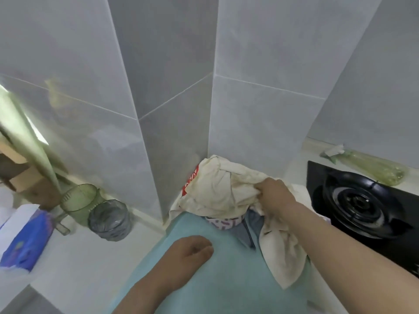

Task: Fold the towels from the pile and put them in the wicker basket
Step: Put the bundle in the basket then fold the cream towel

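Cream stained towel [217, 189], pale teal cloth [226, 279], black stove [362, 207], blue packet [27, 241], grey tiles [260, 64].

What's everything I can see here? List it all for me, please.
Cream cloth towel: one, off-white, atop the corner pile.
Pale teal towel: one, teal, spread on the counter.
Purple-patterned white cloth: one, in the pile.
Grey-blue cloth: one, in the pile beside it.
Translucent green plastic jug: one, left, by the wall.
Clear grey tumbler: one, beside the jug.
Blue packet: one, far left.
Black gas hob: one, right.
Green spray bottle: one, lying behind the hob.
White counter: one, beneath everything.
Left hand: one, rests on the teal towel.
Right hand: one, grips the cream towel.
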Demonstrator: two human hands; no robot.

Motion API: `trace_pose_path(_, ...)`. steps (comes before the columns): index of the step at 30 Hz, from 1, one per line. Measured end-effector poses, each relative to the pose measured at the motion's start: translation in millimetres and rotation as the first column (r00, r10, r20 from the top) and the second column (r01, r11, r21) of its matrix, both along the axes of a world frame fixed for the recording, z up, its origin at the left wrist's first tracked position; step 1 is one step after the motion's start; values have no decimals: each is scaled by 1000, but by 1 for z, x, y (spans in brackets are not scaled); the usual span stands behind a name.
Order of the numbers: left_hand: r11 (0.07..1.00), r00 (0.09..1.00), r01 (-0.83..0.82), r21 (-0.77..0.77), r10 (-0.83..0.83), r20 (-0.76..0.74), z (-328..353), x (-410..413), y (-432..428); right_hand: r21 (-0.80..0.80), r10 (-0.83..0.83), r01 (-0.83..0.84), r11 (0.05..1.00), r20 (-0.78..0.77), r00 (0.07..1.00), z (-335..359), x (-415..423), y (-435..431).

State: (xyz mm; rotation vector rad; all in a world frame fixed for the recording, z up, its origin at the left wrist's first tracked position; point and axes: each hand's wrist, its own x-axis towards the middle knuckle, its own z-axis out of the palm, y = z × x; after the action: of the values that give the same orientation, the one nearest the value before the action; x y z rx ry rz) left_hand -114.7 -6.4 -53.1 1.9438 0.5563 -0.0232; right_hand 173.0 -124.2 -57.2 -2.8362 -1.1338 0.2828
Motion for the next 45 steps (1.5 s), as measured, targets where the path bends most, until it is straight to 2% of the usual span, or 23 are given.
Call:
trace_pose_path(3, 999, 1000, 11, -53, -12, -8, -10, 15, 13, 56, -9, 6, 998, 55, 998, 3, -1, -2)
trace_pose_path(7, 965, 998, -49, -257, 57, 21, -21, 44, 8, 201, -47, 60, 978, -69, 997, 22, -21, -8)
trace_pose_path(12, 842, 983, -137, -523, 178, 30, -27, 77, -22, 368, 27, 21, 930, -124, 992, 36, -53, -21)
trace_pose_path(14, 759, 955, -223, -612, 295, 17, -26, 86, -34, 455, 40, 76, 887, -241, 970, 35, -63, -29)
trace_pose_path(17, 651, 902, -314, -691, 432, -3, -29, 89, -49, 506, 47, 220, 834, -462, 886, 32, -85, -43)
trace_pose_path(19, 518, 862, -333, -788, 506, -32, -28, 85, -58, 478, 37, 303, 824, -580, 814, 28, -105, -51)
trace_pose_path(21, 389, 823, -342, -856, 563, -74, -28, 75, -65, 434, 56, 360, 826, -698, 714, 20, -127, -61)
trace_pose_path(22, 355, 813, -340, -871, 576, -83, -27, 69, -68, 407, 85, 382, 830, -768, 634, 17, -139, -66)
trace_pose_path(23, 346, 809, -335, -877, 583, -79, -28, 62, -70, 382, 108, 395, 835, -819, 563, 14, -147, -70)
trace_pose_path(24, 357, 809, -326, -875, 585, -63, -29, 55, -71, 378, 119, 412, 829, -839, 531, 11, -153, -73)
trace_pose_path(25, 365, 808, -322, -873, 588, -52, -31, 47, -70, 403, 107, 427, 809, -816, 568, 6, -154, -76)
trace_pose_path(27, 371, 812, -309, -876, 583, -40, -39, 34, -67, 486, -1, 392, 781, -627, 779, -4, -146, -80)
trace_pose_path(28, 380, 818, -299, -875, 574, -30, -43, 28, -64, 497, -43, 332, 802, -505, 862, -6, -144, -81)
trace_pose_path(30, 403, 838, -270, -874, 545, -8, -51, 19, -61, 435, 3, 173, 884, -376, 927, -12, -143, -81)
trace_pose_path(32, 415, 853, -218, -883, 520, 34, -60, 14, -59, 316, 75, 74, 946, -434, 898, -17, -150, -79)
trace_pose_path(34, 384, 859, -166, -908, 508, 57, -68, 11, -55, 256, 44, 113, 960, -538, 842, -25, -157, -76)
trace_pose_path(38, 222, 887, -64, -973, 460, 47, -85, 5, -45, 327, -3, 244, 913, -591, 807, -53, -158, -72)
trace_pose_path(40, 177, 908, 7, -984, 410, 81, -90, 0, -43, 397, 17, 307, 865, -633, 774, -65, -158, -73)
trace_pose_path(42, 219, 933, 85, -972, 326, 155, -92, -5, -46, 496, 55, 403, 769, -680, 731, -71, -161, -75)
trace_pose_path(45, 362, 970, 121, -924, 154, 188, -90, -11, -56, 605, 105, 521, 602, -707, 699, -77, -160, -76)
